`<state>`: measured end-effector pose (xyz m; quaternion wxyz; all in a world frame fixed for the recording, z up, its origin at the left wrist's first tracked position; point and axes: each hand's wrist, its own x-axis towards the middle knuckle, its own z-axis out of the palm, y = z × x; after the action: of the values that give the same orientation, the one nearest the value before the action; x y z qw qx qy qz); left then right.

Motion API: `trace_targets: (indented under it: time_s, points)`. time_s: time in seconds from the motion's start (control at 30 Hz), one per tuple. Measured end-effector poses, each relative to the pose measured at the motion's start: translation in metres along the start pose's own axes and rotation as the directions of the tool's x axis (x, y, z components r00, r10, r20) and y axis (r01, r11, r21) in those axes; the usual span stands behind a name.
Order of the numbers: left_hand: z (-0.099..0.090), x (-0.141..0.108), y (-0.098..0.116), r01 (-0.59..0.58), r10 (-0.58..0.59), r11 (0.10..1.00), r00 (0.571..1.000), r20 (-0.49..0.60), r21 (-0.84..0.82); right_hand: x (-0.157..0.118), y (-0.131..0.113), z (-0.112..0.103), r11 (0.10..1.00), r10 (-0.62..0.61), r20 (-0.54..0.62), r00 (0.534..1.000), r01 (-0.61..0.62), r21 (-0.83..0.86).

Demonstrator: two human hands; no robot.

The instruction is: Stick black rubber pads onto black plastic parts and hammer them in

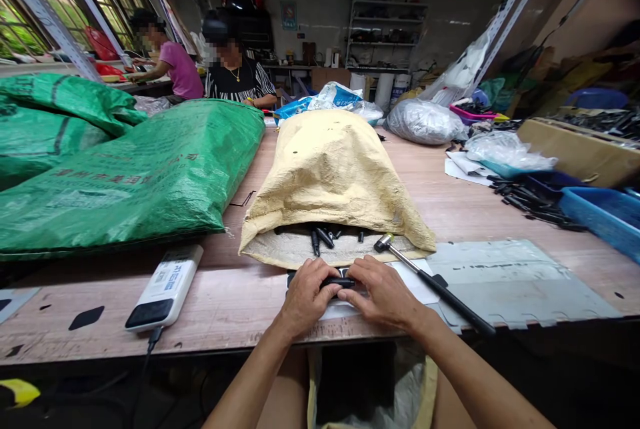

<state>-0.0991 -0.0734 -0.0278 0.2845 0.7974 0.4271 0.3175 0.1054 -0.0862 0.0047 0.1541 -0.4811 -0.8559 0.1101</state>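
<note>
while one hammer (pixel 441 289) lies nearby, the left hand (pixel 307 292) and right hand (pixel 381 289) pinch one black piece (pixel 340 281).

A long surface (pixel 235 302) with a pinkish wood-grain top runs across, worn and chipped along its near edge. In its middle lies a yellow woven sack (pixel 333 169), its open mouth facing the near edge and showing small black pieces (pixel 324 237) inside. A stuffed green sack (pixel 150 169) spreads over the left, with a white power bank (pixel 167 285) in front of it, a cable plugged into its near end. Right of the yellow sack's mouth, a hammer (pixel 430 280) lies slantwise, its handle over a grey sheet (pixel 520 282). Farther right sit a pile of black parts (pixel 533 205) and a blue tray (pixel 605 215).
</note>
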Motion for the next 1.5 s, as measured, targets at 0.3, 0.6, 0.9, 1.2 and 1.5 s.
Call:
trace_targets:
  time_s: [0.3,0.6,0.9,1.2,1.5]
  points:
    - [0.000,0.000,0.002,0.004,-0.006,0.999,0.999,-0.045,-0.034,0.004,0.001,-0.002,0.985,0.059,0.106,0.993,-0.075,0.153]
    - [0.002,0.001,0.000,0.034,-0.035,0.999,0.999,-0.033,-0.019,0.008,0.000,0.015,0.982,0.013,-0.020,1.000,-0.009,0.187]
    - [-0.015,-0.005,0.010,-0.001,-0.017,0.971,0.997,-0.075,-0.238,-0.025,-0.011,-0.030,0.972,0.086,0.076,0.993,-0.100,0.213]
    - [-0.005,-0.003,0.003,0.061,-0.097,0.974,0.982,-0.159,-0.216,-0.110,-0.032,0.013,0.964,0.258,0.233,0.938,-0.235,-0.123]
    - [-0.002,-0.003,0.003,0.083,-0.115,0.983,0.974,-0.197,-0.164,-0.121,-0.021,0.101,0.936,0.301,0.163,0.940,-0.257,-0.241]
